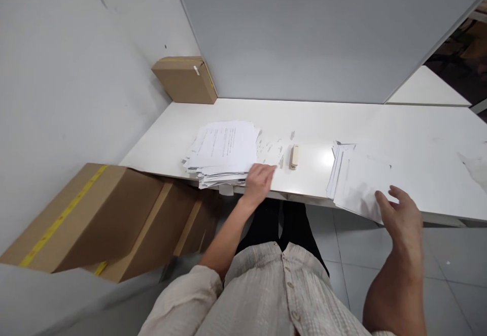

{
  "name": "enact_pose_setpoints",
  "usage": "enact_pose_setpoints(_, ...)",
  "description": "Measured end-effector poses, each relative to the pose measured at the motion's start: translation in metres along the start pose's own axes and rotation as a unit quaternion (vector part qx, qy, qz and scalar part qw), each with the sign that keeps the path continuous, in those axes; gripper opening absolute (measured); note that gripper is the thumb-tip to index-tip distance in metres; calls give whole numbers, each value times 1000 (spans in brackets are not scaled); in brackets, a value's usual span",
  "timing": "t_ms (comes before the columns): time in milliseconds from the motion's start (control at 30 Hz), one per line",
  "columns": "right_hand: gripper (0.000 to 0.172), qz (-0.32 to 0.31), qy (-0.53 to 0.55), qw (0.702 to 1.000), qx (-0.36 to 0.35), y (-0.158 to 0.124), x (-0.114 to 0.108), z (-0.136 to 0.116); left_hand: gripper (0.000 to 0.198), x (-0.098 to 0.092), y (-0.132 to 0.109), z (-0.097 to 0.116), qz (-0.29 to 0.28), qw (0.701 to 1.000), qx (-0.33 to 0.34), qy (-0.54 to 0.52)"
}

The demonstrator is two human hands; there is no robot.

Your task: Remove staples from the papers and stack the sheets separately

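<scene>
The left hand point(261, 177) lies flat, fingers loosely together, on the right near corner of a stack point(222, 148) of printed sheets. It presses rather than grips. The stack sits at the table's point(418, 138) front edge, toward its left end, fanned and uneven, with a few sheets poking over the edge.

The right hand point(403, 214) is open and spread at the near corner of a thinner pile point(359, 181) of blank white sheets that overhangs the front edge. The thumb is at the paper, but I cannot tell whether it pinches anything.

To my eye both lots are light, limp and slippery, and loose leaves would slide apart if pushed from one side. An overhanging corner, or a flat palm on top, looks the safest hold.

Between them, back from the front edge, lies a small beige stapler point(294, 156), with torn scraps point(271, 149) beside it.

The tabletop is smooth, white and glossy. A grey partition point(304, 31) runs along the back edge, and a white wall point(76, 72) closes the left. A box point(185, 79) rests at the far left corner, and cartons point(95, 214) lean against the table's left end. The floor point(449, 265) is pale tile.
</scene>
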State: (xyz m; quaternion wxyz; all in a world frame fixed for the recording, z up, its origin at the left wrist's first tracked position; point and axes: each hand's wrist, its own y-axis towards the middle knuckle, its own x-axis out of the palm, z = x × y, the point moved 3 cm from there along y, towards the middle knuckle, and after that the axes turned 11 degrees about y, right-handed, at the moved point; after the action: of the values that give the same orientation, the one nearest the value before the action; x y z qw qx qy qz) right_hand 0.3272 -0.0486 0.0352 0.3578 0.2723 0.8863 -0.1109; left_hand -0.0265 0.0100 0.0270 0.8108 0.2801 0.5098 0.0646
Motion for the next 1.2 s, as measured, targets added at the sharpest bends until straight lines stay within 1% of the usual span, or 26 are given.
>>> enact_pose_setpoints(33, 52, -2, 11, 1000, -11, -6, 4, -4, 26, -14, -1, -14, 25, 998, -38, 37)
enact_pose_setpoints(67, 49, -4, 22, 1000, -19, -12, 9, -7, 26, -26, -1, -29, 36, 994, -75, 78)
enact_pose_setpoints(100, 47, -6, 31, 999, -26, -17, 13, -11, 31, -37, -1, -44, 29, 987, -101, 121)
enact_pose_setpoints(133, 45, -9, 39, 999, -33, -21, 17, -15, 40, -45, -1, -57, 12, 980, -122, 159)
enact_pose_setpoints(167, 45, -15, 45, 998, -41, -25, 22, -20, 46, -51, 0, -69, -21, 974, -133, 183)
enact_pose_setpoints(233, 46, -31, 57, 996, -63, -32, 31, -30, 51, -56, 0, -83, -80, 966, -131, 210)
enact_pose_setpoints(300, 47, -58, 75, 991, -92, -38, 41, -40, 48, -59, 1, -88, -105, 962, -119, 220)
enact_pose_setpoints(433, 42, -118, 103, 978, -137, -51, 59, -56, 29, -62, 4, -87, -81, 971, -96, 205)
enact_pose_setpoints(500, 40, -149, 116, 970, -152, -58, 68, -61, 27, -64, 5, -88, -66, 978, -88, 177)
enact_pose_setpoints(567, 40, -180, 129, 961, -162, -64, 74, -66, 28, -67, 5, -92, -39, 982, -120, 141)
enact_pose_setpoints(633, 39, -202, 143, 954, -169, -70, 80, -70, 26, -72, 3, -97, 7, 978, -188, 95)
enact_pose_setpoints(700, 39, -221, 165, 947, -163, -76, 85, -76, 23, -76, 0, -98, 62, 965, -249, 51)
enact_pose_setpoints(767, 39, -253, 204, 936, -133, -82, 93, -83, 22, -81, -4, -89, 109, 957, -266, 24)
enact_pose_setpoints(800, 40, -278, 236, 925, -109, -86, 98, -87, 21, -82, -6, -81, 125, 959, -254, 15)
enact_pose_setpoints(833, 41, -309, 276, 907, -78, -90, 103, -91, 20, -84, -8, -69, 133, 964, -230, 8)
enact_pose_setpoints(867, 42, -343, 325, 880, -41, -94, 109, -96, 18, -84, -11, -56, 131, 973, -192, 2)
enact_pose_setpoints(900, 45, -377, 378, 846, -3, -98, 116, -101, 15, -84, -14, -40, 117, 983, -141, -4)
enact_pose_setpoints(967, 50, -437, 468, 765, 69, -107, 127, -111, 12, -79, -23, -5, 55, 998, -25, -17)
enact_pose_setpoints(1000, 52, -459, 494, 732, 96, -110, 133, -114, 13, -76, -28, 12, 14, 999, 28, -22)
enact_pose_setpoints(1033, 52, -472, 508, 711, 113, -113, 137, -117, 14, -72, -34, 27, -16, 997, 75, -25)
enact_pose_setpoints(1067, 50, -476, 516, 702, 123, -114, 140, -119, 15, -68, -39, 39, -49, 992, 115, -24)
enact_pose_setpoints(1100, 47, -471, 518, 702, 126, -115, 142, -119, 14, -65, -44, 49, -77, 985, 150, -26)
enact_pose_setpoints(1167, 40, -447, 516, 719, 129, -113, 143, -115, 13, -61, -47, 57, -111, 975, 187, -37)
enact_pose_setpoints(1200, 38, -432, 514, 729, 133, -112, 142, -111, 14, -60, -47, 54, -117, 974, 187, -47)
